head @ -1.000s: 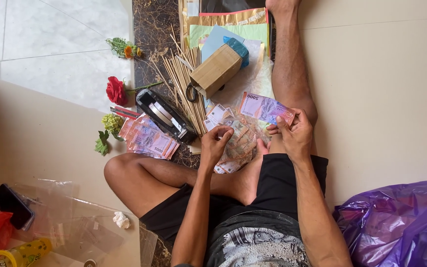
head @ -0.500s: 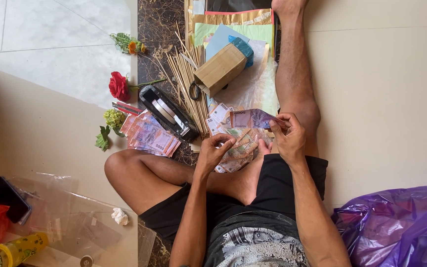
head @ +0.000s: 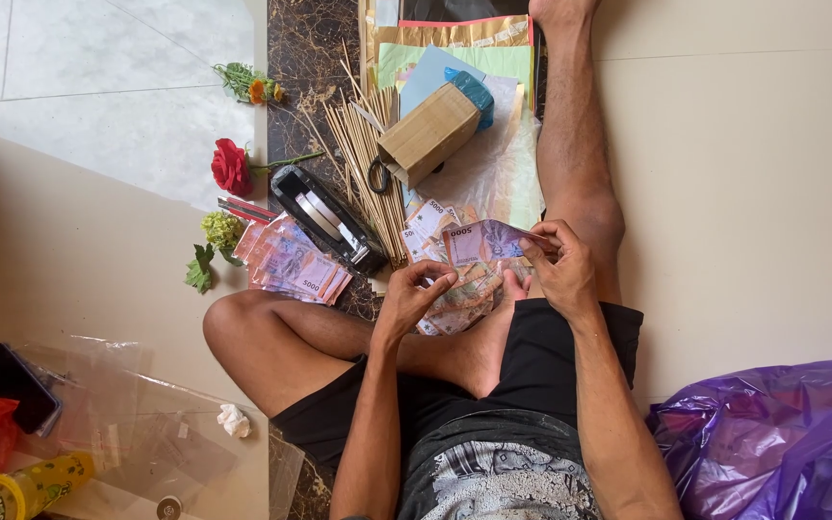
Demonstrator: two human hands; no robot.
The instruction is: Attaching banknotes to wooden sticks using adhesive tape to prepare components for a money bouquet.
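A purple paper money note [head: 481, 241] is held up flat by the right hand [head: 560, 270], which pinches its edge between thumb and fingers. Just under it lies a loose heap of notes [head: 459, 300] on the floor between the person's legs, and the left hand [head: 414, 297] has its fingers curled down onto that heap, gripping the top notes. It looks like the notes are being picked out one by one. The next move would need a soft pull, so only one note comes away. A neat pink stack of notes [head: 291, 262] sits near the left knee, beside a black tape holder [head: 327, 220], thin wooden sticks [head: 368, 164] and a red rose [head: 231, 166].
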